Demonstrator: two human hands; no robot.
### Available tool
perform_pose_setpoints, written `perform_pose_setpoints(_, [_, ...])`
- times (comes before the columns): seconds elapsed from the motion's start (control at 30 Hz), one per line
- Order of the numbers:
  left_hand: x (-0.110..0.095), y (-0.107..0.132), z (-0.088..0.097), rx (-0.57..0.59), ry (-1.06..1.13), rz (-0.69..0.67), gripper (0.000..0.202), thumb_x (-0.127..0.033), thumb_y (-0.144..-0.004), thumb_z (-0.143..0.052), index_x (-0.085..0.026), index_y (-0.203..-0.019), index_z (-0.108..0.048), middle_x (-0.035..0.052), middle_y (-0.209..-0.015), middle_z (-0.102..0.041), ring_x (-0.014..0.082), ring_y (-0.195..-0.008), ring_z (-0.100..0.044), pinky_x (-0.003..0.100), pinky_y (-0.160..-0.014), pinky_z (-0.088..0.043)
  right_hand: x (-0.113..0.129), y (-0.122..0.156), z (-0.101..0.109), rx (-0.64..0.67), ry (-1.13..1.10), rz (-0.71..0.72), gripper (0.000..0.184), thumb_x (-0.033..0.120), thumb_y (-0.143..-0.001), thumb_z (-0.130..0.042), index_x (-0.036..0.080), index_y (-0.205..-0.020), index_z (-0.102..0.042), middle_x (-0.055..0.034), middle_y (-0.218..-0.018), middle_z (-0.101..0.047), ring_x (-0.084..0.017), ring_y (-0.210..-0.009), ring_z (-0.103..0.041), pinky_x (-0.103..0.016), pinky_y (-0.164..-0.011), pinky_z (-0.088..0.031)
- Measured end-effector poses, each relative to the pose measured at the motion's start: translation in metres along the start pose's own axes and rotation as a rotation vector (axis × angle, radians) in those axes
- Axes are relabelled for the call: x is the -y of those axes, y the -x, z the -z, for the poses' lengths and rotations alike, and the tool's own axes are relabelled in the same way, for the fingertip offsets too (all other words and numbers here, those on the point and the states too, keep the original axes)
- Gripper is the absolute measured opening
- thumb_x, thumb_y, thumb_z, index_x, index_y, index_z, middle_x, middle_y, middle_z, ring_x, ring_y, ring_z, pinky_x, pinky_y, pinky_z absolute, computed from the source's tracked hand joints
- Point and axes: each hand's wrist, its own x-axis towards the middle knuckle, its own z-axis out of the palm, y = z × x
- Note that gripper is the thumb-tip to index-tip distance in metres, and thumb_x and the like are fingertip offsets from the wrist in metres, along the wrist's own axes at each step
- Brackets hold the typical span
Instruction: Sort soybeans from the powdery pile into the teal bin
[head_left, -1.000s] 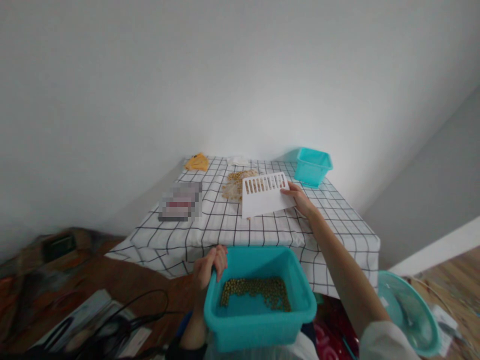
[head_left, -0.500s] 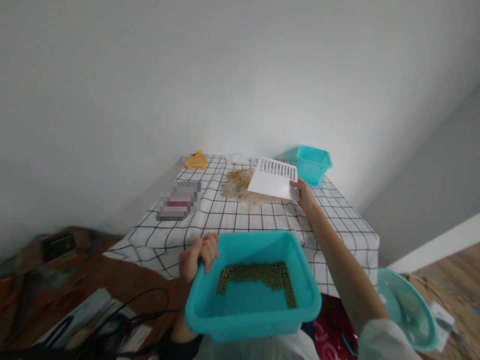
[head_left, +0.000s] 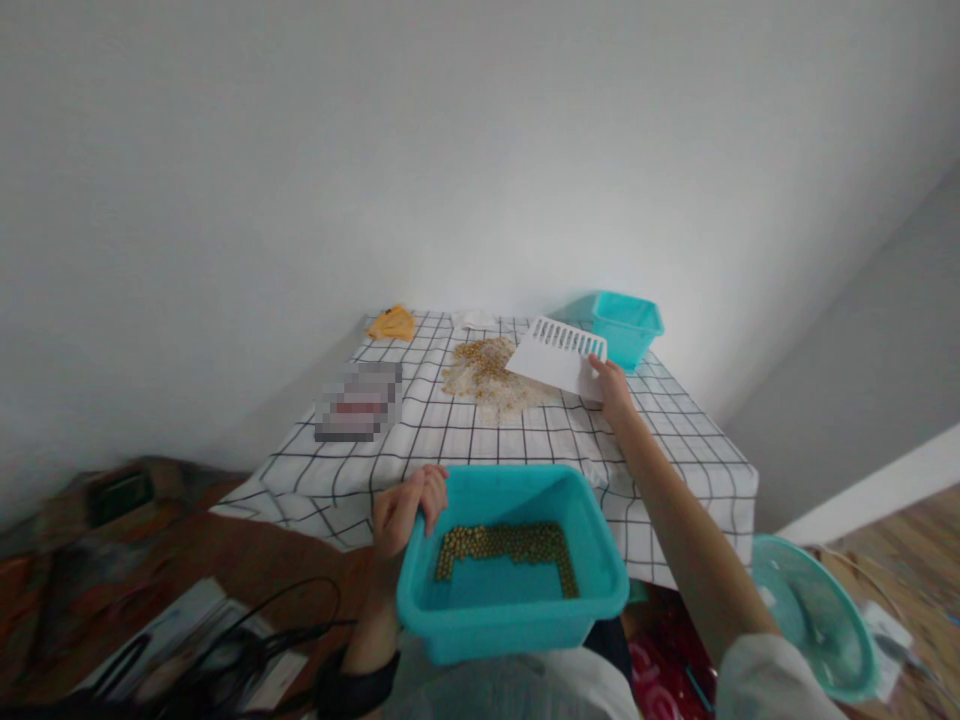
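My left hand [head_left: 411, 505] is closed over the left rim of a turquoise plastic basin [head_left: 517, 620], held in front of my body at the table's near edge. Small round greenish-brown beans [head_left: 510, 541] lie along the far side and both ends of its floor. With my right hand [head_left: 611, 388] I grip the right edge of a flat white slotted sheet [head_left: 551, 365], a row of slots along its far end. It is tilted above the table, partly covering a loose pile of yellowish beans and pale bits [head_left: 487, 378] on the cloth.
A second turquoise basin [head_left: 626, 325] stands at the table's back right. On the checked tablecloth [head_left: 442, 440] are a yellow cloth [head_left: 392, 323], a white cloth [head_left: 475, 320] and a blurred-out item [head_left: 360, 402]. A translucent green tub [head_left: 814, 615] is at lower right; cables [head_left: 247, 640] lie lower left.
The slotted sheet has shifted slightly right with my right hand, uncovering more of the pile. My left hand has moved a little right along with the near basin's left side.
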Motion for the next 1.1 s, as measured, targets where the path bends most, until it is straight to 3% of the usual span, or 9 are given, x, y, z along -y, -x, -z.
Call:
perform_pose_setpoints(0.23, [0.000,-0.001,0.002,0.001,-0.002,0.008,0.059,-0.038,-0.096,-0.049,-0.022,-0.040,-0.044,-0.0003,-0.042,-0.045,0.0160,-0.049,-0.044,0.037,-0.072,-0.041,-0.005,-0.004,0.002,-0.074,-0.091,0.107,0.033,0.041,-0.063,-0.069,0.023,-0.091,-0.062,-0.0016,-0.085,-0.073,-0.023,-0.079,-0.066,-0.036,-0.071,-0.054])
perform_pose_setpoints(0.37, [0.000,-0.003,0.005,0.013,-0.017,0.048,0.059,-0.040,-0.095,-0.052,-0.023,-0.039,-0.045,0.0000,-0.042,-0.046,0.0165,-0.050,-0.045,0.037,-0.076,-0.043,-0.005,-0.006,0.002,-0.098,-0.181,0.028,0.038,0.039,-0.061,-0.068,0.024,-0.095,-0.061,-0.0022,-0.088,-0.073,-0.025,-0.081,-0.069,-0.039,-0.072,-0.056])
perform_pose_setpoints(0.47, [0.000,-0.004,0.006,0.025,-0.011,0.059,0.059,-0.040,-0.094,-0.054,-0.023,-0.039,-0.046,0.0001,-0.042,-0.046,0.0168,-0.051,-0.046,0.037,-0.078,-0.043,-0.004,-0.005,0.000,-0.079,-0.162,-0.017,0.038,0.042,-0.061,-0.066,0.024,-0.094,-0.060,-0.0032,-0.088,-0.073,-0.025,-0.083,-0.069,-0.040,-0.072,-0.057])
perform_pose_setpoints(0.57, [0.002,-0.003,0.005,0.007,-0.003,0.054,0.060,-0.041,-0.095,-0.052,-0.023,-0.039,-0.046,0.0001,-0.042,-0.046,0.0164,-0.051,-0.046,0.037,-0.078,-0.042,-0.004,-0.003,0.000,-0.038,-0.121,0.027,0.036,0.047,-0.063,-0.063,0.025,-0.091,-0.058,-0.0036,-0.087,-0.072,-0.026,-0.086,-0.067,-0.039,-0.071,-0.055])
perform_pose_setpoints(0.8, [0.002,-0.005,-0.001,-0.048,-0.015,-0.009,0.061,-0.039,-0.098,-0.045,-0.024,-0.039,-0.043,-0.0006,-0.040,-0.042,0.0168,-0.048,-0.042,0.038,-0.071,-0.040,-0.002,-0.002,0.006,-0.001,-0.098,0.013,0.039,0.053,-0.065,-0.062,0.029,-0.096,-0.058,-0.0012,-0.082,-0.070,-0.026,-0.089,-0.064,-0.035,-0.065,-0.053])
perform_pose_setpoints(0.93, [-0.005,-0.012,-0.002,-0.030,0.000,-0.003,0.063,-0.032,-0.100,-0.041,-0.024,-0.037,-0.043,-0.0004,-0.038,-0.041,0.0169,-0.048,-0.043,0.037,-0.073,-0.039,0.006,-0.005,0.012,-0.004,-0.161,-0.009,0.027,0.046,-0.070,-0.066,0.028,-0.088,-0.057,-0.0005,-0.081,-0.070,-0.023,-0.083,-0.065,-0.031,-0.059,-0.054])
perform_pose_setpoints(1.1, [-0.017,-0.035,-0.006,0.044,0.020,-0.033,0.063,-0.032,-0.098,-0.042,-0.024,-0.036,-0.044,0.0002,-0.035,-0.039,0.0177,-0.045,-0.042,0.039,-0.072,-0.038,0.034,-0.009,0.030,-0.017,-0.178,-0.107,0.022,0.038,-0.073,-0.073,0.026,-0.087,-0.063,-0.0021,-0.085,-0.070,-0.019,-0.075,-0.065,-0.027,-0.051,-0.054])
